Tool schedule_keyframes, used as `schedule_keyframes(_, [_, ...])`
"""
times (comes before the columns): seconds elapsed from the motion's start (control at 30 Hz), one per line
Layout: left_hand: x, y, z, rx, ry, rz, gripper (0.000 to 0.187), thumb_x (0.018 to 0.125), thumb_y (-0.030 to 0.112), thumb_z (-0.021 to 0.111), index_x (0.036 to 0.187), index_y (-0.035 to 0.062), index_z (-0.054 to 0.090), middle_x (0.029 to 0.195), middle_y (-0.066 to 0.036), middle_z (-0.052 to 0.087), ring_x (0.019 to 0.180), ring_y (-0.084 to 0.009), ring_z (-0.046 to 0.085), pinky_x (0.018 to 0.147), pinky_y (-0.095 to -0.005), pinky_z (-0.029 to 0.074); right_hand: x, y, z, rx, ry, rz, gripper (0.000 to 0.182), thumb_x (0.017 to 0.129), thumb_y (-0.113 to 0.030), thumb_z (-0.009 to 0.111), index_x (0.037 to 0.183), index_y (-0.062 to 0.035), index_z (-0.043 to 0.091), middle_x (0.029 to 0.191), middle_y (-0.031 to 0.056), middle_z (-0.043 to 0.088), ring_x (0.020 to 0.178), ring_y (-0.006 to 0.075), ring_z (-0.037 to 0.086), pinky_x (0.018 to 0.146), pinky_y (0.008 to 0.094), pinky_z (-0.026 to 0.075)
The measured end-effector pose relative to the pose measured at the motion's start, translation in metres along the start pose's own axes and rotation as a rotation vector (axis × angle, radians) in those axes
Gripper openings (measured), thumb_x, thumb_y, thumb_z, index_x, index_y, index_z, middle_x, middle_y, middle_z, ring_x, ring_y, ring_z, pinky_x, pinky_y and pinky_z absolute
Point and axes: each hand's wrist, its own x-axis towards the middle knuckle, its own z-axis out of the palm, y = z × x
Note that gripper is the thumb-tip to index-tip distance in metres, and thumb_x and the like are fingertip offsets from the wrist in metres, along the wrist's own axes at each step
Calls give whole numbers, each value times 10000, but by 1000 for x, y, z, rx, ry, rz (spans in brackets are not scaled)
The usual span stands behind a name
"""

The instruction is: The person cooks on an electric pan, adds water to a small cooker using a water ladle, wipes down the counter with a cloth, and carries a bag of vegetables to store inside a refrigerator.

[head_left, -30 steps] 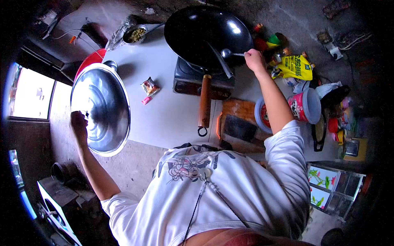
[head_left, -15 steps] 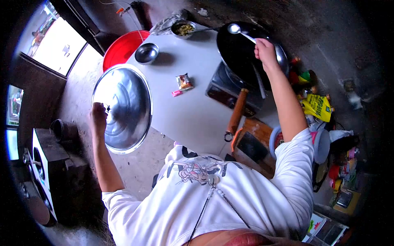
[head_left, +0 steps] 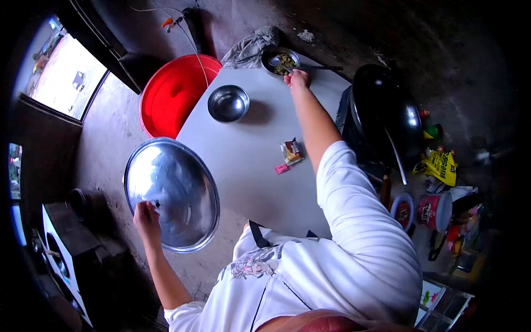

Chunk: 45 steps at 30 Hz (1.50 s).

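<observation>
My left hand (head_left: 146, 218) pinches the knob of a large round metal lid (head_left: 185, 193), which it holds tilted beside the table. At the far end of the table, my right hand (head_left: 298, 81) is closed at the near rim of a metal bowl (head_left: 267, 67) of chopped greenish food (head_left: 286, 60). It grips a metal spoon (head_left: 275, 61), whose head is over the food. Another utensil with a long dark handle (head_left: 321, 68) leans out of that bowl to the right. A second metal bowl (head_left: 228, 104) stands closer on the white table (head_left: 249, 166).
A black wok (head_left: 381, 105) with a utensil in it stands on the stove at right. A small snack packet (head_left: 291, 150) and pink item (head_left: 282, 169) lie mid-table. The red basin (head_left: 171, 94) is beyond the left edge. Jars and a yellow bag (head_left: 441, 166) crowd the right.
My right hand has moved with the spoon from over the wok leftward to the bowl of food. My left hand and the lid have shifted lower in view, as the view turned.
</observation>
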Motion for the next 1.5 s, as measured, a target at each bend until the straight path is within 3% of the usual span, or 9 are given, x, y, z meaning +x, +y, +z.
schedule_keyframes(0.1, [9,-5,-6,-91,-12,-80,142,844,117,438,737,25,454,579,-16,458,473,-75,428,425,-213,352,25,43,14,306,95,24,108,738,-55,470,843,-75,484,607,81,481,381,163,440,299,261,349])
schedule_keyframes(0.27, [30,-21,-14,-235,-59,29,89,832,98,446,778,32,473,638,1,464,539,-59,430,479,-174,351,26,71,-15,177,-186,69,729,656,-224,617,1256,-170,205,1186,97,374,1031,268,409,727,460,394])
schedule_keyframes(0.53, [67,-9,15,-447,-205,134,54,800,89,456,820,59,496,695,1,492,539,-69,438,447,-164,333,-185,-20,-29,-25,-400,-22,663,679,-226,613,1232,-106,268,1114,127,440,1018,226,420,800,325,381])
schedule_keyframes(0.77, [98,60,44,-690,-254,366,77,764,53,458,833,52,491,672,-20,488,514,-83,439,438,-181,358,-366,-142,-192,-511,-930,-991,151,760,-149,549,853,-31,559,796,90,544,780,190,531,717,305,418])
schedule_keyframes(0.9, [91,130,56,-523,-255,425,106,742,13,446,838,33,487,662,-22,482,506,-83,439,431,-180,367,-309,-150,-299,-910,-121,-1048,117,724,-134,572,686,-32,529,735,76,485,678,189,511,605,300,423])
schedule_keyframes(1.0, [68,172,64,-621,-284,411,58,773,56,467,818,25,488,637,-23,464,487,-73,422,415,-180,354,-257,-138,-365,-1290,397,-1032,225,741,-241,562,842,-52,494,791,106,514,729,271,538,587,333,447])
schedule_keyframes(1.1, [38,224,58,-549,-286,561,91,802,121,475,777,33,484,605,-17,471,454,-78,438,405,-196,372,-265,-154,-388,-1536,191,-620,212,758,-199,522,871,-21,498,882,140,529,787,306,545,597,357,460])
schedule_keyframes(1.3, [22,343,94,-289,-306,584,99,795,93,442,741,33,499,611,-23,504,471,-79,462,430,-207,385,-217,-144,-425,-1342,-70,-664,186,732,-62,478,902,8,505,808,195,551,735,329,559,610,381,466])
schedule_keyframes(1.5, [46,429,161,-170,-452,986,97,788,96,439,788,28,509,596,-46,526,473,-102,495,435,-236,409,-244,-169,-481,-1425,-142,-529,226,632,-174,598,722,32,572,732,185,565,680,291,566,604,379,444])
